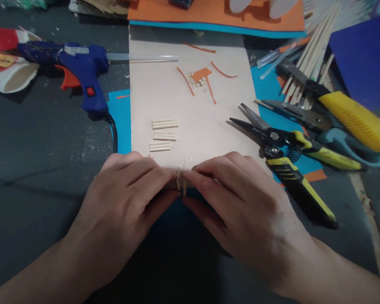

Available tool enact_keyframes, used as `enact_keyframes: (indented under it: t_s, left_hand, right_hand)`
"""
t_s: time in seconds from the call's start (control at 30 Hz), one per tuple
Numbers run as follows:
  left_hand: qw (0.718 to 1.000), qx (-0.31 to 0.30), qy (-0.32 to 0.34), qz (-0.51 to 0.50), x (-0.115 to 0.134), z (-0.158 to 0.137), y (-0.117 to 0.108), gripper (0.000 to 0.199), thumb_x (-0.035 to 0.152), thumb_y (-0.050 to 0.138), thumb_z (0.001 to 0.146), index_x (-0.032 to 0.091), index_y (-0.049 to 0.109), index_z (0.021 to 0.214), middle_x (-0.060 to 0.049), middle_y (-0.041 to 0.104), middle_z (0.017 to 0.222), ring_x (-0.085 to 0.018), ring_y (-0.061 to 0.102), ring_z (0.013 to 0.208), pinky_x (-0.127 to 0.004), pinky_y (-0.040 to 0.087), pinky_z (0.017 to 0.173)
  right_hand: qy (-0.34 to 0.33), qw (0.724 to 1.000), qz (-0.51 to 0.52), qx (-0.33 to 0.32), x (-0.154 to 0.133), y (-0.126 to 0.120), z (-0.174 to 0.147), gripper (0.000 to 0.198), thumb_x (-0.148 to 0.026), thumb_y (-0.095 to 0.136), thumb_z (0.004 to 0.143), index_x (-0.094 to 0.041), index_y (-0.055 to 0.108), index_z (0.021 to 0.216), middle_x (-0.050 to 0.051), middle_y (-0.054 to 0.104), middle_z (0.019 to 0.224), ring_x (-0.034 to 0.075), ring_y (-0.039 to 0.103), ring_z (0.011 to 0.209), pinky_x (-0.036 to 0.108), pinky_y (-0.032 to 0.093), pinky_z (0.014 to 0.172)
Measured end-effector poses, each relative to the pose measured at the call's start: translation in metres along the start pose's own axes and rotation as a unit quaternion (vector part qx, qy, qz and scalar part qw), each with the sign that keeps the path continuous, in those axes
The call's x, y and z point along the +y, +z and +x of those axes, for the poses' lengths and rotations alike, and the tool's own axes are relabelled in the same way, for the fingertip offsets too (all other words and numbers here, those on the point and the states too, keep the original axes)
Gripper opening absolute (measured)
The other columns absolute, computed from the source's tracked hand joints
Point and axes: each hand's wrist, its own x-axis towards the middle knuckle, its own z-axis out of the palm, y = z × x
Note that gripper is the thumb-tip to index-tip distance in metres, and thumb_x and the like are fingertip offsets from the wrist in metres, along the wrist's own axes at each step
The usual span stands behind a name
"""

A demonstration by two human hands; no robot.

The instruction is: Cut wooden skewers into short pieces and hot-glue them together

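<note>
Close together at the near edge of a white sheet (215, 139), my two hands each pinch a short piece of thin wooden stick. My left hand (126, 198) holds one small stick piece (178, 182) between thumb and fingertips. Facing it, a second stick piece (184, 185) is upright in the pinch of my right hand (240, 202). The two pieces stand side by side with a narrow gap; whether either is more than one stick is hard to make out. Just beyond my left hand lie short cut sticks (164, 136) in three small groups.
A blue glue gun (82, 63) lies at left, its glue stick (145, 58) over the sheet. Orange paper scraps (201, 74) lie further back. To the right are open yellow-black snips (278, 141), pliers (297, 112), a yellow-handled cutter (351, 118) and long wooden sticks (316, 50).
</note>
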Motion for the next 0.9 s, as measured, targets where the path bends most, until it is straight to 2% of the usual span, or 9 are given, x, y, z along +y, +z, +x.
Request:
enact_keyframes:
  t_s: [0.23,0.47,0.9]
  left_hand:
    - [1.000,0.007,0.007,-0.005,-0.0002,0.0015,0.0010,0.012,0.028,0.050,0.099,0.025,0.061,0.095,-0.001,0.070,0.088,-0.023,0.061,0.081,-0.042,0.043,0.073]
    - [1.000,0.016,-0.002,-0.006,0.0001,0.0013,0.0018,0.012,0.027,0.050,0.099,0.026,0.062,0.100,-0.002,0.069,0.090,-0.023,0.062,0.082,-0.041,0.043,0.073]
    - [1.000,0.016,0.001,0.001,0.0001,0.0008,0.0013,0.020,0.028,0.049,0.099,0.024,0.063,0.085,-0.003,0.068,0.084,-0.023,0.061,0.078,-0.042,0.042,0.070]
  right_hand:
    - [0.005,0.999,0.031,-0.004,0.0006,-0.0005,-0.0017,0.026,-0.018,0.049,0.097,-0.017,0.072,0.086,0.007,0.069,0.082,0.023,0.058,0.075,0.042,0.046,0.066]
    - [0.005,0.999,0.049,-0.005,0.0014,0.0005,-0.0009,0.023,-0.019,0.053,0.095,-0.016,0.074,0.086,0.006,0.068,0.083,0.022,0.057,0.076,0.040,0.045,0.066]
    - [0.008,0.999,0.039,-0.007,0.0026,0.0012,0.0014,0.016,-0.022,0.057,0.093,-0.017,0.071,0.089,0.008,0.069,0.085,0.024,0.060,0.080,0.042,0.049,0.072]
